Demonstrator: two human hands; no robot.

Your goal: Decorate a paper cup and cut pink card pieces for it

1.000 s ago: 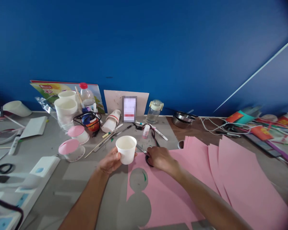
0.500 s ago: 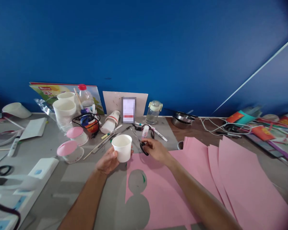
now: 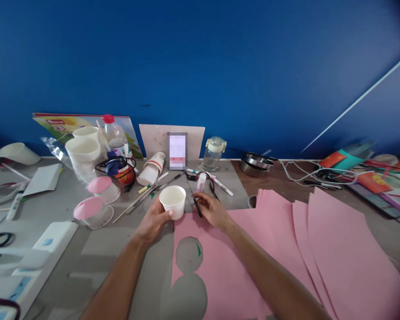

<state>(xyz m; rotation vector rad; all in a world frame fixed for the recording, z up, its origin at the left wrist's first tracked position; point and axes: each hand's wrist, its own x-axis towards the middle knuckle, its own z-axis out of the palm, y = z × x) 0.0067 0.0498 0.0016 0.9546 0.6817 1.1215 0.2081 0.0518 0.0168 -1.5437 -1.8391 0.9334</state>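
Note:
A white paper cup is held upright, its mouth tipped slightly toward me, by my left hand, whose thumb presses on its front. Just right of the cup, my right hand grips black-handled scissors, the blades pointing up and away. Beneath my right hand lies a pink paper sheet with round holes cut out along its left side. To the left stand two cups with pink paper discs on top, one nearer and one farther.
Stacked white cups, a red-capped bottle and a phone stand at the back. A glass jar is right of the phone. More pink sheets lie on the right, a power strip on the left.
The cup in my left hand has shifted slightly right and tilted more toward me. The scissors have turned in my right hand, which stays near the same spot. The view has moved a little.

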